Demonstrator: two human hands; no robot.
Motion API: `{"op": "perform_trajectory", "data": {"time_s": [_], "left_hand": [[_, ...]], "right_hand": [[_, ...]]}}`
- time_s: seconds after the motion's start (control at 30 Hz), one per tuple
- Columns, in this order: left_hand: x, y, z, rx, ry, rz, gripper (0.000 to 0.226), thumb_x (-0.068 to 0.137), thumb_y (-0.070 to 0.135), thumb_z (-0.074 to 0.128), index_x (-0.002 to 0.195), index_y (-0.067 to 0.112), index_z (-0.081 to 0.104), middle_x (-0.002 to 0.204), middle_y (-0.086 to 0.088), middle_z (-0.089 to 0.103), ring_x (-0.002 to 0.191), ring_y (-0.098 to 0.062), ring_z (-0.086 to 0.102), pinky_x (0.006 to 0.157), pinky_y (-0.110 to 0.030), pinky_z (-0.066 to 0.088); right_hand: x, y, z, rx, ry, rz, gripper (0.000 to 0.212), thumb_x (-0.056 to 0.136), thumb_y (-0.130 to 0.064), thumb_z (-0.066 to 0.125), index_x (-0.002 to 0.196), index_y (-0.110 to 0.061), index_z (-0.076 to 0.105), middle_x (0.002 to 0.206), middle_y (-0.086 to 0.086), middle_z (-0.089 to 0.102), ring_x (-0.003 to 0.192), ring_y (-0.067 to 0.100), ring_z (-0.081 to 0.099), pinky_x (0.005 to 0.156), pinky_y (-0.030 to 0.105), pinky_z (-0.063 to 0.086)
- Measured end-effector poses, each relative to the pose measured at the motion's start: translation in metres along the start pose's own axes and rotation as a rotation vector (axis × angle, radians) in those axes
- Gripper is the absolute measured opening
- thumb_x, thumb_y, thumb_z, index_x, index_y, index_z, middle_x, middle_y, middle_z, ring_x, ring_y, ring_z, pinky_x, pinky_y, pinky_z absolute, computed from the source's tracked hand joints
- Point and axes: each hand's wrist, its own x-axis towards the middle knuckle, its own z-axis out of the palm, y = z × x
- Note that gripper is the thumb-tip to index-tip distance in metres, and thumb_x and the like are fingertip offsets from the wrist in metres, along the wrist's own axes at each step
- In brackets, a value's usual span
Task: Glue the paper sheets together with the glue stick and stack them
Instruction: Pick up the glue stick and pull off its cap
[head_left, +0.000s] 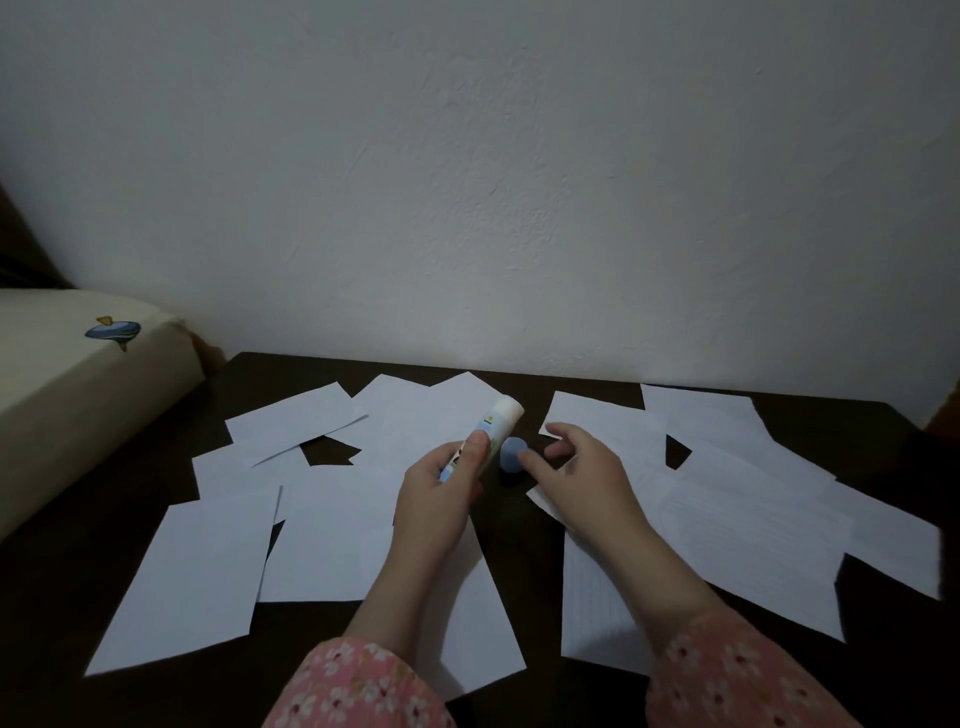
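Dark tabletop (519, 384) against a white wall carries scattered paper sheets (197, 566). Left hand (441, 486) grips the uncapped glue stick (491, 423); right hand (582, 467), fingers loosely spread, touches the blue cap (511, 453).

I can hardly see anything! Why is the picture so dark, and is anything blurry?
Head view: dim light, soft shadows, no glare; the white paper sheets look bluish; the right hand is slightly blurred; the white glue stick stays fairly sharp; the table edge bends from the wide lens.
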Motion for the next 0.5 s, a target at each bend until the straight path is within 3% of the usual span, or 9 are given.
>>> {"op": "perform_trajectory", "data": {"time_s": [0.13, 0.27, 0.33, 0.43, 0.5], "left_hand": [[-0.015, 0.010, 0.009, -0.044, -0.233, 0.000, 0.023, 0.094, 0.045, 0.047, 0.103, 0.031, 0.062, 0.090, 0.002, 0.061, 0.077, -0.007, 0.057, 0.058, -0.014, 0.044], [-0.032, 0.013, 0.021, -0.103, -0.507, -0.081, 0.028, 0.095, 0.043, 0.045, 0.100, 0.025, 0.065, 0.079, -0.002, 0.060, 0.062, -0.009, 0.050, 0.054, -0.018, 0.039], [-0.039, 0.012, 0.025, -0.166, -0.587, -0.112, 0.034, 0.093, 0.045, 0.045, 0.105, 0.019, 0.065, 0.079, -0.003, 0.060, 0.060, -0.009, 0.047, 0.052, -0.021, 0.034], [-0.041, 0.012, 0.027, -0.274, -0.603, -0.145, 0.039, 0.091, 0.042, 0.047, 0.109, 0.011, 0.064, 0.075, -0.002, 0.060, 0.058, -0.010, 0.047, 0.050, -0.024, 0.031], [-0.039, 0.014, 0.026, -0.227, -0.595, -0.137, 0.038, 0.093, 0.041, 0.045, 0.103, 0.009, 0.065, 0.068, 0.001, 0.060, 0.055, -0.010, 0.046, 0.050, -0.022, 0.034]], "right_hand": [[-0.033, 0.002, -0.026, 0.368, 0.000, 0.052, 0.038, 0.092, -0.047, 0.054, 0.121, -0.025, 0.061, 0.105, -0.013, 0.060, 0.101, 0.005, 0.054, 0.076, 0.019, 0.043], [-0.051, 0.005, -0.037, 0.594, -0.058, 0.176, 0.030, 0.089, -0.052, 0.053, 0.095, -0.028, 0.070, 0.102, 0.004, 0.066, 0.100, 0.021, 0.058, 0.090, 0.037, 0.048], [-0.052, 0.010, -0.039, 0.686, -0.040, 0.238, 0.028, 0.088, -0.046, 0.058, 0.096, -0.023, 0.072, 0.100, 0.005, 0.070, 0.104, 0.024, 0.060, 0.093, 0.040, 0.048], [-0.055, 0.019, -0.043, 0.901, -0.069, 0.271, 0.034, 0.087, -0.041, 0.058, 0.109, -0.017, 0.069, 0.105, 0.004, 0.072, 0.108, 0.019, 0.064, 0.084, 0.032, 0.049], [-0.056, 0.021, -0.045, 1.035, -0.055, 0.266, 0.032, 0.090, -0.037, 0.056, 0.112, -0.016, 0.065, 0.109, 0.006, 0.071, 0.106, 0.018, 0.066, 0.081, 0.029, 0.050]]}}
